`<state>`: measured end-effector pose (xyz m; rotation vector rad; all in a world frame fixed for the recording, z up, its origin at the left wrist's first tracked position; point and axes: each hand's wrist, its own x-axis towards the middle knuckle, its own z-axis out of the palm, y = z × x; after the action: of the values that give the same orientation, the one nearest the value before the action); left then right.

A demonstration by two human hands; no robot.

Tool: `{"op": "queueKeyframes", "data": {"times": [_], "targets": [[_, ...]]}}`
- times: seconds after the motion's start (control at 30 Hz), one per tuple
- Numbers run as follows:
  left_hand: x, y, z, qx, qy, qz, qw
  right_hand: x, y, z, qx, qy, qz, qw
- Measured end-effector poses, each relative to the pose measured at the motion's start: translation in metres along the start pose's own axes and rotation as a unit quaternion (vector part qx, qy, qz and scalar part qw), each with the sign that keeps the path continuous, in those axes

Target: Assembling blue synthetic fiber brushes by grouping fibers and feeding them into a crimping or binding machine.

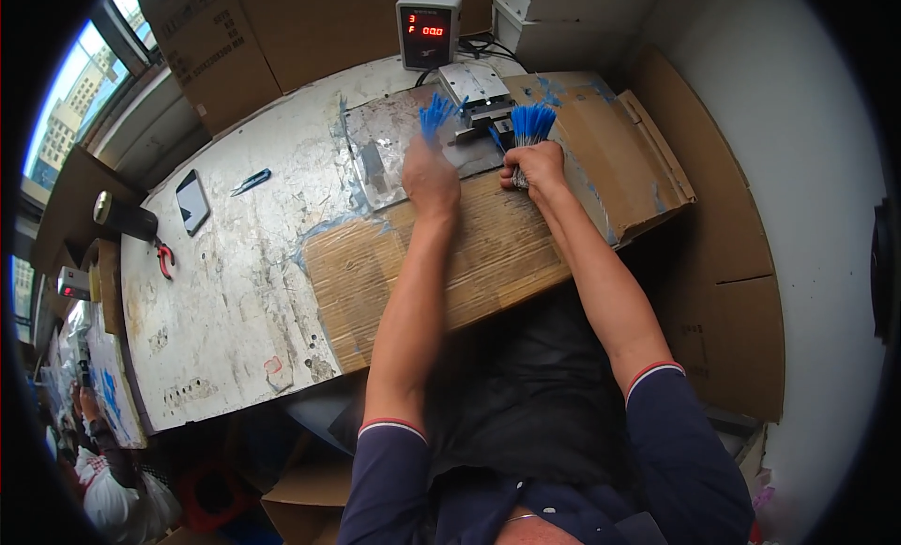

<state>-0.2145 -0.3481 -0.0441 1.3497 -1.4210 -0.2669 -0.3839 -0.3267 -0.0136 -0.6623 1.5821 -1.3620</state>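
My right hand (539, 167) is closed round a thick bundle of thin pale wires with blue ends (533, 124). The blue ends stand upright above the fist, and pale strands show below it. Blurred by motion, my left hand (431, 181) is closed on a smaller bunch of blue-ended wires (435, 115), pointing up and away from me. Between and beyond both hands sits a small metal fixture (475, 85) with dark jaws. A single blue piece (496, 137) shows at the fixture, just left of my right hand; what holds it is unclear.
Behind the fixture stands a box with a red digital display (429, 30) and cables. Flattened cardboard (375, 282) covers the near table edge. Leftward lie a phone (192, 202), blue snips (251, 182), red-handled pliers (165, 260) and a dark cylinder (127, 216). Another person (122, 489) is at lower left.
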Motion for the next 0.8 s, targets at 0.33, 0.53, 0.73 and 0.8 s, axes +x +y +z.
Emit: {"op": "queueKeyframes", "data": {"times": [0.33,0.53,0.73,0.8], "targets": [[-0.002,0.005,0.006,0.033,0.010,0.096,0.995,-0.007,-0.007,0.003,0.067,-0.004,0.024,0.997],[-0.005,0.004,0.005,0.053,-0.072,0.073,0.993,-0.015,0.002,-0.012,0.162,-0.052,0.027,0.985],[-0.003,0.004,0.005,0.045,-0.099,0.072,0.991,-0.016,0.007,-0.022,0.137,-0.096,0.016,0.986],[-0.003,0.005,0.005,0.054,-0.098,0.086,0.990,-0.018,0.007,-0.023,0.117,-0.094,0.019,0.989]]}}
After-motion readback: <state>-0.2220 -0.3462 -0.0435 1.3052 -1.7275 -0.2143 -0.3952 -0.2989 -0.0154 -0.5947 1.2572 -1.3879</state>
